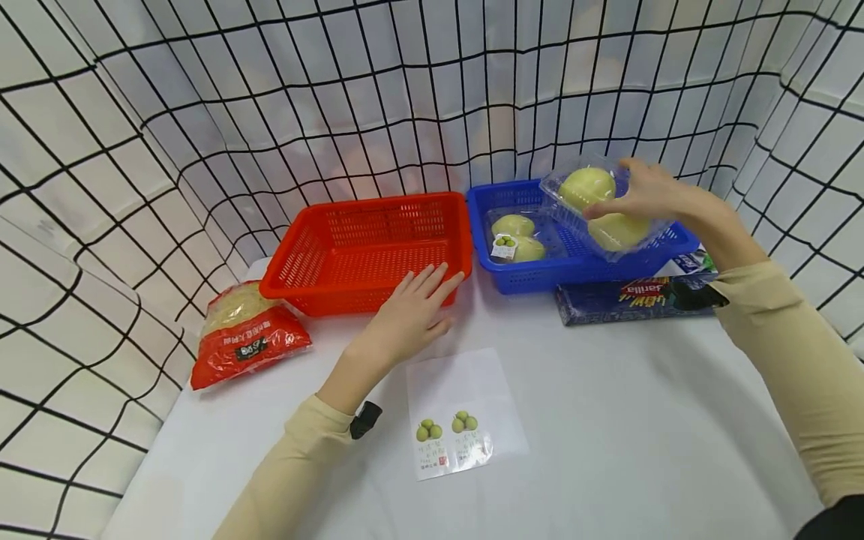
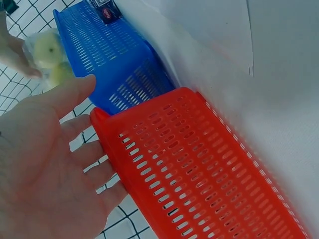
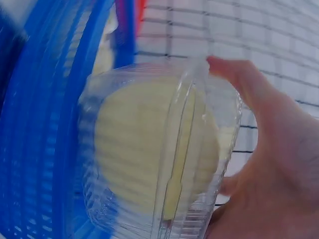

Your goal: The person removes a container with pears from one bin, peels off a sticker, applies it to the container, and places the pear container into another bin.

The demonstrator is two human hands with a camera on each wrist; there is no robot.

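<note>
A clear plastic clamshell box with two pale yellow-green fruits is tilted above the right part of the blue basket. My right hand grips this box by its edge, thumb and fingers on opposite sides; the right wrist view shows the box close up. Another clamshell with similar fruits and a fruit-picture label lies inside the blue basket. My left hand, fingers extended, is at the front right corner of the red basket. Whether its fingertips touch the rim I cannot tell.
A sheet with two fruit labels lies on the white table. Left of the red basket is a red-and-clear bag. A dark blue Barilla package lies before the blue basket. Black netting surrounds the table's back and sides.
</note>
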